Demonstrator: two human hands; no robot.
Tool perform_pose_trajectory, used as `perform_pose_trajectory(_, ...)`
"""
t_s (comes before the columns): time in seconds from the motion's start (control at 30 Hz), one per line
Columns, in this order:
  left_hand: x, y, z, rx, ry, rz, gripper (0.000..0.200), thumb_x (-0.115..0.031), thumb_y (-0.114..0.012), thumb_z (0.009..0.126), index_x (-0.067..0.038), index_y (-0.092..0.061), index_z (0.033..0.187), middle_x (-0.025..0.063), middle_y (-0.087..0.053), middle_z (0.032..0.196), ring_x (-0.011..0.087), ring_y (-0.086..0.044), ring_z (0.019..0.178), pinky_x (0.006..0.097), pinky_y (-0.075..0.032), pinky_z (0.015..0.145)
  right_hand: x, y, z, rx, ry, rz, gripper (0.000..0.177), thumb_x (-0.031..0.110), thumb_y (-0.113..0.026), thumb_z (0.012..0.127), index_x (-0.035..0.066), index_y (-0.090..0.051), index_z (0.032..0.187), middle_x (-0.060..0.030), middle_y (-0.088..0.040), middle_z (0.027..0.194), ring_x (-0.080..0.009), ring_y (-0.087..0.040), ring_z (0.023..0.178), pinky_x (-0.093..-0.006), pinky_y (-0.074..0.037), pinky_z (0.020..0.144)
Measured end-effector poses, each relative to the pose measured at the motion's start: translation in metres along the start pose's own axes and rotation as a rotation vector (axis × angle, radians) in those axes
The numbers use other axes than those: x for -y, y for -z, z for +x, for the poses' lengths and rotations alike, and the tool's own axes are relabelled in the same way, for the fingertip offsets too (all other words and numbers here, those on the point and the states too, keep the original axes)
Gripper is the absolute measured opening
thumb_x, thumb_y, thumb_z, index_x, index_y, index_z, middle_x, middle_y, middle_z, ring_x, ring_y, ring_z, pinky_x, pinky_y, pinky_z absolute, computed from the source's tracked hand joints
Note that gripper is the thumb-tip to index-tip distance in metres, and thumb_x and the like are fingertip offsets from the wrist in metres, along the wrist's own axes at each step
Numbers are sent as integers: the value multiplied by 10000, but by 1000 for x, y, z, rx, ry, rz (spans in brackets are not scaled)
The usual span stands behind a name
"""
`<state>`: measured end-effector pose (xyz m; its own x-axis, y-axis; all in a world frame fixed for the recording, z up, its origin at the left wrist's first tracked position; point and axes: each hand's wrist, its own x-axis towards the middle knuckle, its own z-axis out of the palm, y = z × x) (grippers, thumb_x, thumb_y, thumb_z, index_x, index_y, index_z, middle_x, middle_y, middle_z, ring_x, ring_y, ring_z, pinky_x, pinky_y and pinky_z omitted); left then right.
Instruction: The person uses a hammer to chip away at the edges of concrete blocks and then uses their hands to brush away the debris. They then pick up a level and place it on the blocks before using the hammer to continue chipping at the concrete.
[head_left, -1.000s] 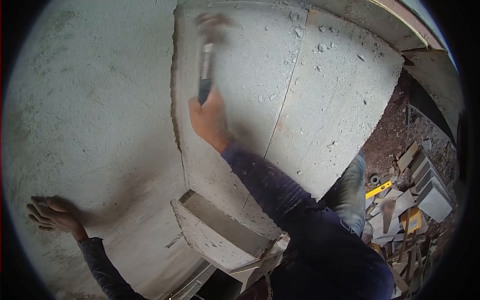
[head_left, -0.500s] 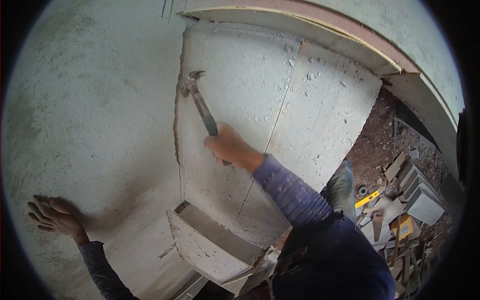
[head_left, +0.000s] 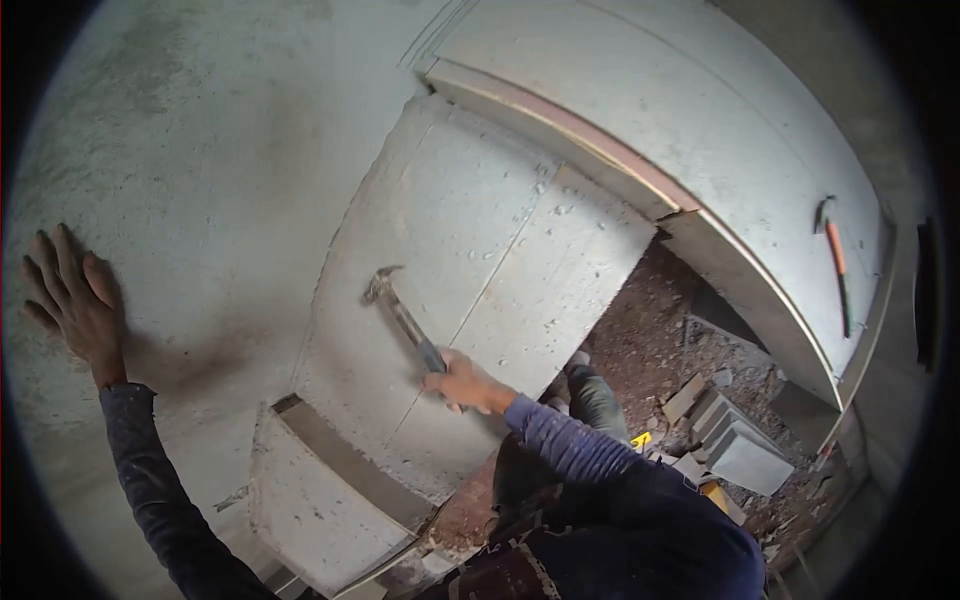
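Note:
My right hand point(head_left: 466, 384) is wrapped round the lower grip of a claw hammer point(head_left: 404, 322). The hammer's worn metal head points up and left, over a pale slab point(head_left: 450, 190) strewn with small crumbs. Along its left side the slab meets a rough grey wall point(head_left: 230, 130) at a ragged edge. Fingers spread, my left hand point(head_left: 78, 305) lies flat against that wall, well away from the hammer.
A second hammer with an orange and black handle point(head_left: 837, 262) lies on the raised pale board at right. Below it are stacked grey blocks point(head_left: 745, 455), rubble and a yellow tool point(head_left: 641, 440). A box-like ledge point(head_left: 330, 510) juts out at lower left.
The view has swung, bringing the orange-handled hammer into sight. The held hammer's head has shifted from beside the ragged wall edge to farther over the slab. My left hand stays on the wall.

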<state>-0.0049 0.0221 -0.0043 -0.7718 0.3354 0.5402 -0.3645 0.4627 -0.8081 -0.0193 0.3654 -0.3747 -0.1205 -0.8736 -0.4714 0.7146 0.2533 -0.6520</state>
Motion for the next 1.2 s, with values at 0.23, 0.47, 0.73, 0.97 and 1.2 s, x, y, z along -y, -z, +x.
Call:
perform_pose_trajectory(0.23, -24, 42, 32, 938, 173, 700, 539, -506, -263, 1065, -328, -276, 1573, -33, -362, 1593, 244, -314, 1473, 532, -147, 1204, -16, 67, -128, -402, 360, -641, 338, 262, -704, 865, -10, -582, 1025, -128, -531, 688, -258, -577, 645, -410, -471, 644)
perform_pose_trajectory(0.47, -54, -6, -37, 142, 301, -211, 479, -310, -565, 1006, -204, -462, 1462, -7, -358, 1591, 255, -238, 1510, 580, -214, 1194, 34, 107, -293, -916, 398, -1035, 380, 299, -730, 862, -16, -585, 1018, -217, -591, 776, -310, -592, 675, -418, -473, 655)
perform_pose_trajectory(0.73, -355, 190, -137, 507, 917, -1243, 307, -150, -628, 907, 20, -638, 1163, 256, -581, 1286, 429, -475, 1302, 494, -379, 1095, 74, 195, -384, -1428, 323, -1377, 362, 219, -775, 792, 64, -634, 1087, -201, -688, 867, -407, -674, 827, -465, -514, 730)
perform_pose_trajectory(0.97, -447, 332, -179, 715, 1308, -1066, 288, -92, -634, 874, 21, -606, 1137, 225, -544, 1293, 450, -415, 1337, 526, -358, 1099, 149, 301, -386, -1419, 184, -1460, 344, 225, -773, 833, 31, -633, 1080, -197, -691, 906, -394, -672, 844, -478, -511, 751)
perform_pose_trajectory(1.2, -434, 390, -207, 810, 1564, -666, 334, -153, -607, 908, 32, -586, 1186, 240, -528, 1325, 452, -428, 1333, 528, -369, 1087, 214, 272, -279, -1137, 742, -1614, 476, 230, -687, 905, -11, -541, 1289, -238, -560, 1253, -405, -553, 1167, -466, -445, 1006)
